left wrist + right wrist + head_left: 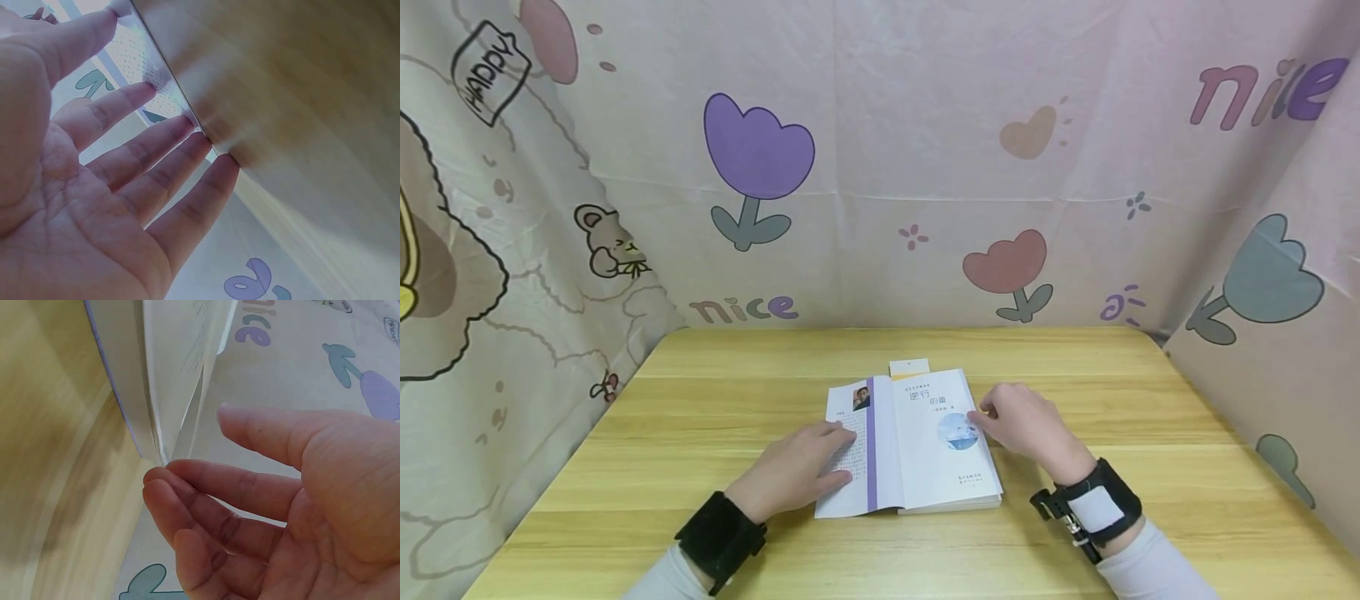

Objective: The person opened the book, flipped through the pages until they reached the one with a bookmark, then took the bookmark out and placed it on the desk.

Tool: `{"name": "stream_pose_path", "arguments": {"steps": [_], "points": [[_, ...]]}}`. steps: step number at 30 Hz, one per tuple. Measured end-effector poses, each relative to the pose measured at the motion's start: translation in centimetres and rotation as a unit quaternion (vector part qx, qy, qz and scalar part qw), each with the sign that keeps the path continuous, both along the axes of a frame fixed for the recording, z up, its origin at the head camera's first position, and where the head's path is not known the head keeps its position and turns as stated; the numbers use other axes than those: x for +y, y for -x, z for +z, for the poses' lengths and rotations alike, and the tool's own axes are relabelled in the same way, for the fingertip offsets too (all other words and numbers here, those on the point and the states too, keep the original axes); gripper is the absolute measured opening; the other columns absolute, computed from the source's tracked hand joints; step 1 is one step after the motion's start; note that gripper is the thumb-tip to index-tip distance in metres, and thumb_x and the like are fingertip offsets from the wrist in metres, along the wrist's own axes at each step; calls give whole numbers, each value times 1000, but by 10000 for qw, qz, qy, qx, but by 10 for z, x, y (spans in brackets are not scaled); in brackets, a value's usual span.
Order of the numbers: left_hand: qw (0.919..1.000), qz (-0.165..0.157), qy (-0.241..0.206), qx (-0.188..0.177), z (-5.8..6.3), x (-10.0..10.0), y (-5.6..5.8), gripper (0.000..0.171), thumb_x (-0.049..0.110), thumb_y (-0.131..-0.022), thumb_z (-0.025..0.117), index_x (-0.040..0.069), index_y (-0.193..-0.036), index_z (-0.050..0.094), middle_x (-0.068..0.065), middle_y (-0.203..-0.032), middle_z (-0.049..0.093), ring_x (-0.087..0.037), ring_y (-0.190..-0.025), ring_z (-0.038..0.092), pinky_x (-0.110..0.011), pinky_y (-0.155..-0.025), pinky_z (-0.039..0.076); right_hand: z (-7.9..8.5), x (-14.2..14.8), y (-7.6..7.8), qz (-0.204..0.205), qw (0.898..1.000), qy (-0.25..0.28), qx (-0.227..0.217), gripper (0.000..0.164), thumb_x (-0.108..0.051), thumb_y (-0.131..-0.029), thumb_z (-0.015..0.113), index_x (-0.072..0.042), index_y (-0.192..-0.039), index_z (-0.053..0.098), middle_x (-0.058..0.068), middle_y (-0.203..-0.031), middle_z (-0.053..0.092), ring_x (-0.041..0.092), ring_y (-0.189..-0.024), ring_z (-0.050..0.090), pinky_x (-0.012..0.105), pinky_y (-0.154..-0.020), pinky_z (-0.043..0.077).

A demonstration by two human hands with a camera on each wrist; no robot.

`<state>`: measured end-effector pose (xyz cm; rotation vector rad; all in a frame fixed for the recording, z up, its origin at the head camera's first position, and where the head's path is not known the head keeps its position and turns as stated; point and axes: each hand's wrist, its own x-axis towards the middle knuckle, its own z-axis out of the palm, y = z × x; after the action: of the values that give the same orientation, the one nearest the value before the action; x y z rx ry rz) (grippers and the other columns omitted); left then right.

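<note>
An open book [936,483] lies on the wooden table, its title page with a blue round picture facing up. To the left spreads the cover flap [883,467], with a purple stripe, small text and a portrait photo. My left hand [797,468] rests on that flap, its straight fingers reaching the flap's surface and edge in the left wrist view. At the book's right edge is my right hand [1026,423]. Its index fingertip meets the edge of the pages [172,375] in the right wrist view, while the thumb stands apart from the loosely bent fingers.
A small white card [909,367] with a yellow edge shows behind the top of the book. The wooden table [715,392] is bounded at the back and sides by a printed cloth [880,167]. Both wrists wear black straps [718,542].
</note>
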<state>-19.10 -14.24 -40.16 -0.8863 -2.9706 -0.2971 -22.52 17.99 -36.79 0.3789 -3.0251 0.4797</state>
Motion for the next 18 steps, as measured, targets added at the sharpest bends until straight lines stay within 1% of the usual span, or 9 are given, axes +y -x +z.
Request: {"name": "stream_pose_path", "arguments": {"steps": [1, 5, 8, 10, 15, 18], "points": [[10000, 5, 7, 8, 0, 0, 0, 55, 41, -87, 68, 10, -132, 60, -9, -131, 56, -27, -119, 52, -45, -95, 45, -1, 0, 0, -10, 10000, 28, -30, 23, -32, -87, 70, -16, -70, 69, -5, -52, 43, 10, -47, 42, 23, -44, 28], [10000, 4, -9, 8, 1, 1, -1, 55, 40, -87, 68, 10, -131, 60, -9, -131, 56, -27, -118, 52, -45, -94, 45, -2, 0, 1, -6, 9998, 161, -78, 17, -31, -86, 71, -18, -75, 73, -6, -51, 43, 10, -47, 42, 23, -44, 28], [10000, -14, -44, -10, 1, 1, -1, 54, 39, -87, 68, 9, -131, 60, -10, -131, 56, -28, -119, 52, -45, -95, 44, -2, -1, 1, -15, 9998, 169, -72, 19, -32, -85, 72, -18, -71, 72, -6, -50, 42, 10, -47, 42, 23, -44, 27], [10000, -25, -61, -14, 1, 1, -1, 54, 39, -88, 68, 8, -132, 59, -11, -131, 56, -28, -119, 51, -45, -96, 44, -2, -1, 1, -21, 9998, 176, -51, 20, -32, -84, 73, -18, -70, 71, -7, -50, 44, 10, -47, 43, 23, -44, 28], [10000, -34, -46, -35, 0, 1, -1, 55, 39, -88, 67, 8, -133, 58, -11, -132, 55, -29, -120, 51, -46, -97, 43, -2, 0, 2, -17, 9997, 227, 74, 17, -31, -82, 75, -18, -71, 72, -7, -56, 52, 10, -50, 46, 24, -44, 33], [10000, -26, -38, -57, 0, 1, -1, 56, 39, -88, 67, 8, -133, 58, -12, -133, 55, -29, -120, 50, -47, -97, 43, -2, 0, 3, -30, 9995, 263, 145, 19, -32, -81, 76, -19, -69, 69, -7, -58, 54, 10, -52, 48, 24, -46, 35]]}}
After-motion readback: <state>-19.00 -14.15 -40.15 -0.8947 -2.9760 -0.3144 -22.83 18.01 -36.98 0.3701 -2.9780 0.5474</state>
